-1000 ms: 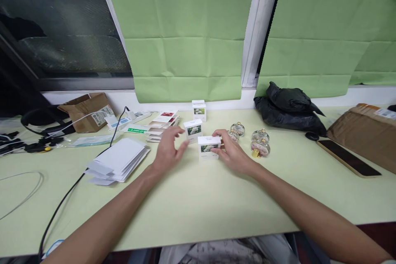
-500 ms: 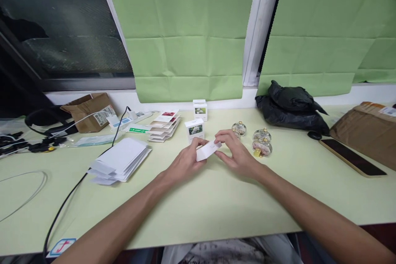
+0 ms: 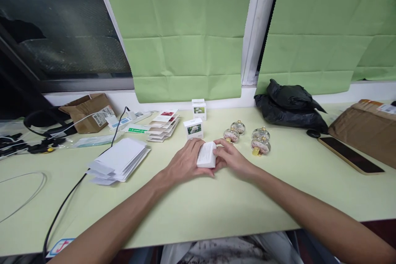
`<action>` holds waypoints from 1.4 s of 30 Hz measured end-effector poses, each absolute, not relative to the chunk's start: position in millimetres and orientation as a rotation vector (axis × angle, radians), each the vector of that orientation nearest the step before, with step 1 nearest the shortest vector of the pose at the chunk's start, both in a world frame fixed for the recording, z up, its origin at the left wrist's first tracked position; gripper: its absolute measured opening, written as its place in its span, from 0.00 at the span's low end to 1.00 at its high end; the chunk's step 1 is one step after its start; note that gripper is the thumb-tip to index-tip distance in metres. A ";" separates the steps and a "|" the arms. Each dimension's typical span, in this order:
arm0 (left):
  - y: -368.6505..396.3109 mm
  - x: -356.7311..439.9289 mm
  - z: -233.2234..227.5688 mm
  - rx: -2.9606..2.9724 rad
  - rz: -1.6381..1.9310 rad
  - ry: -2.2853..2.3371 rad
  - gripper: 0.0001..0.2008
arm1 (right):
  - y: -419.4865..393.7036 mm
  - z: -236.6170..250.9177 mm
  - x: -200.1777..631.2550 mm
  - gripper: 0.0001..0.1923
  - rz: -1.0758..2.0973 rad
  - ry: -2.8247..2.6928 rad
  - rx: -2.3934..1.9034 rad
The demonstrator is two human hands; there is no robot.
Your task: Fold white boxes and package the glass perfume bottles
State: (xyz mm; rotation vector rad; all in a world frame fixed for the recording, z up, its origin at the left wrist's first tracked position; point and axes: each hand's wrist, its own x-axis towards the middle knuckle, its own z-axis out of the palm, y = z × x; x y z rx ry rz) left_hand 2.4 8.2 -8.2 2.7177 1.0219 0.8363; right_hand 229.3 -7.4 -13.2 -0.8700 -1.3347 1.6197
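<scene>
Head view: small white cardboard box (image 3: 206, 154), upright a second ago, now lies turned blank-face-up just above the pale green table (image 3: 216, 206), clasped between left hand (image 3: 185, 163) and right hand (image 3: 230, 157), being handled.

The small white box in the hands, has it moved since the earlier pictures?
Yes. The small white box has turned and come nearer the person, away from the standing box.

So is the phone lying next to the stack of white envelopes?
No, the phone lies far right by the brown parcel, while the envelopes sit on the left.
</scene>
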 end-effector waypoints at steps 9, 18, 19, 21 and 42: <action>9.5 4.5 -7.1 2.829 0.783 1.058 0.38 | -5.5 -16.7 230.3 0.18 1.623 -1.333 -0.884; 14.6 -5.3 -6.1 2.562 0.851 1.041 0.38 | -6.4 -6.3 239.5 0.24 1.616 -1.434 -0.858; 14.6 -7.1 -6.0 2.499 0.854 1.026 0.37 | -7.5 -4.4 241.0 0.25 1.553 -1.485 -0.857; 13.2 -8.9 -6.1 2.360 0.867 1.005 0.36 | -10.2 -0.9 243.6 0.25 1.264 -1.645 -0.886; 14.6 -11.0 -1.5 2.576 0.831 1.200 0.34 | -10.6 -4.2 244.7 0.16 0.663 -1.984 -0.811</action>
